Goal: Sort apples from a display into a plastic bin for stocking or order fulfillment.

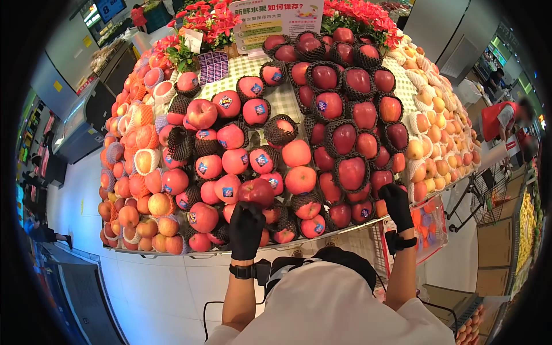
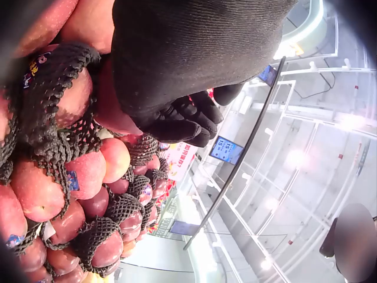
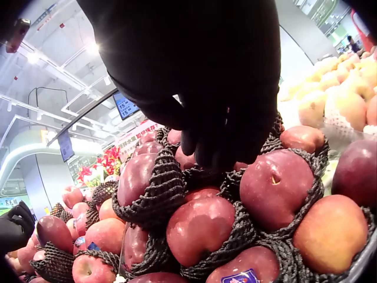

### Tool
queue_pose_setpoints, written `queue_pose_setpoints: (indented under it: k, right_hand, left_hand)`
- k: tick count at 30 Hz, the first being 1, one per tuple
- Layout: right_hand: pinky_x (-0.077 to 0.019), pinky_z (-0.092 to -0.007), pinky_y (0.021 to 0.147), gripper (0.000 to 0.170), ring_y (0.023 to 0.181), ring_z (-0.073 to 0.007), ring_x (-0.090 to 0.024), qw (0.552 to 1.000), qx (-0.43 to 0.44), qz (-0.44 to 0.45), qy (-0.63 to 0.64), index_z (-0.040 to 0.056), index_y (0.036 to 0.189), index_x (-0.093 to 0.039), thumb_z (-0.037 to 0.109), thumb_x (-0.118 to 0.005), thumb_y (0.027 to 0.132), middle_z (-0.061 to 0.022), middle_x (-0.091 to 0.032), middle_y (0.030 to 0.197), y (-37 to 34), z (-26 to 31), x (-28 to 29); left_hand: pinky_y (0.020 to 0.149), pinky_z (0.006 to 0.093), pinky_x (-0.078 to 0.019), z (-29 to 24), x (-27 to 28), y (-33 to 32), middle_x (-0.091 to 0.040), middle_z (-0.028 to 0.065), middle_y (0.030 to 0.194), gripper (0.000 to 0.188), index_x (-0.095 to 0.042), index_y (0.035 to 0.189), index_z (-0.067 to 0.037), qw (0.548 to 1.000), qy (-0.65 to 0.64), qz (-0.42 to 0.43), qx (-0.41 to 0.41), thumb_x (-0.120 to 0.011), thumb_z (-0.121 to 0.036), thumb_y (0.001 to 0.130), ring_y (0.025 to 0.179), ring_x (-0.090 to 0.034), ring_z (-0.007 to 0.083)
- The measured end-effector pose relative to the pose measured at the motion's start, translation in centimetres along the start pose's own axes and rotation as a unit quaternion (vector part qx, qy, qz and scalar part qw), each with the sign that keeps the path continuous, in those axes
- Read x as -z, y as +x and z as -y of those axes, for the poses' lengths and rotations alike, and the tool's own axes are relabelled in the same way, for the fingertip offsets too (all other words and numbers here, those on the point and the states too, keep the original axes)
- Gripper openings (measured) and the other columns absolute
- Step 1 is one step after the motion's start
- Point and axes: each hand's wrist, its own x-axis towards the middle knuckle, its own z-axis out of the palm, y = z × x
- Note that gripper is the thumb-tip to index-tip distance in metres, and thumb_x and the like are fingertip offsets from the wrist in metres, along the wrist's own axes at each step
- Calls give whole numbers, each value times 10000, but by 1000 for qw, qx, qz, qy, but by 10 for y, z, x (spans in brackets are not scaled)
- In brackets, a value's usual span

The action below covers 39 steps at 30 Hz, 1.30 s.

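Note:
My left hand point(image 1: 247, 230), in a black glove, is at the front edge of the apple display, right below a dark red apple point(image 1: 256, 193) with no net on it. In the left wrist view its fingers point(image 2: 203, 115) are loosely bent beside the apples, with nothing visible between them. My right hand point(image 1: 397, 204), also gloved in black, hangs over the front right corner of the dark red apples. The right wrist view has its fingers point(image 3: 206, 141) pointing down in front of netted dark red apples point(image 3: 200, 227). Stickered red apples point(image 1: 233, 161) lie beyond my left hand.
Paler fruit in white nets point(image 1: 437, 126) fills the right side, orange-netted apples point(image 1: 144, 138) the left. A sign point(image 1: 276, 26) and red flowers point(image 1: 201, 20) stand at the back. A shopping cart point(image 1: 489, 192) and a person in red point(image 1: 499, 121) are on the right.

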Motion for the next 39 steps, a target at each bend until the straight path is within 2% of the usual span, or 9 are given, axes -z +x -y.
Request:
queue_pose_setpoints:
  k: [4, 5, 13, 17, 20, 25, 32, 36, 39]
  right_hand:
    - [-478, -314, 664, 117, 709, -176, -622, 1000, -16, -12, 14, -3, 870, -635, 99, -579, 861, -104, -647, 755, -7, -5, 6]
    - [-463, -286, 642, 99, 694, -134, -595, 999, -9, -22, 26, -1, 859, -645, 70, -578, 848, -61, -636, 751, -7, -7, 6]
    - [-457, -320, 615, 90, 636, -176, -570, 997, 30, -28, 69, 7, 757, -585, 27, -516, 811, -82, -583, 656, -18, -32, 28]
    - [-452, -332, 614, 97, 630, -185, -564, 996, -41, -27, 69, -7, 754, -573, 64, -526, 800, -99, -584, 657, -37, -49, 49]
    - [-457, -344, 620, 94, 633, -188, -568, 990, -89, -36, 105, -11, 754, -572, 64, -530, 794, -101, -588, 662, -78, -70, 67]
    - [-483, -339, 675, 99, 668, -234, -604, 985, -110, -88, 99, -19, 753, -593, 26, -509, 781, -119, -615, 692, -103, -106, 97]
    - [-488, -333, 685, 113, 738, -239, -638, 975, -174, -118, 67, -8, 779, -621, 20, -512, 771, -139, -655, 768, -168, -161, 139]
    - [-493, -329, 696, 124, 731, -229, -636, 964, -221, -119, 93, -1, 824, -626, 29, -517, 774, -144, -655, 783, -213, -201, 156]
    - [-505, -339, 700, 150, 749, -241, -655, 953, -278, -91, 83, 13, 887, -641, 88, -542, 803, -157, -666, 816, -245, -220, 172]
  left_hand:
    - [730, 316, -435, 8, -7, 0, -537, 53, 851, 147, -556, 937, -96, 1000, 11, -7, 13, -468, -210, 970, 790, -499, 179]
    - [725, 314, -431, 10, -8, 2, -536, 49, 846, 140, -554, 933, -101, 1000, 22, -3, 14, -472, -208, 969, 785, -499, 176]
    - [707, 300, -403, 29, -28, 4, -489, -9, 771, 124, -542, 914, -120, 1000, 9, 9, 29, -466, -201, 970, 718, -464, 150]
    - [748, 334, -396, 51, -28, 7, -413, 0, 703, 207, -537, 854, -107, 994, 44, 90, 52, -435, -229, 986, 693, -438, 168]
    - [724, 324, -381, 71, -35, -17, -390, -5, 681, 211, -524, 837, -113, 995, 57, 37, 78, -434, -234, 984, 680, -426, 166]
    - [739, 333, -357, 116, -52, 2, -363, -25, 633, 192, -516, 860, -131, 980, 76, 133, 129, -422, -233, 992, 611, -389, 127]
    - [750, 340, -383, 183, -69, -16, -394, -24, 635, 175, -524, 882, -118, 973, 154, 76, 155, -425, -214, 990, 613, -412, 133]
    - [710, 313, -391, 227, -38, -20, -409, -29, 628, 129, -536, 904, -111, 944, 270, 101, 163, -460, -195, 966, 622, -433, 116]
    - [680, 288, -378, 254, -35, -35, -402, -38, 599, 149, -537, 886, -114, 934, 296, 56, 194, -466, -213, 972, 586, -412, 110]
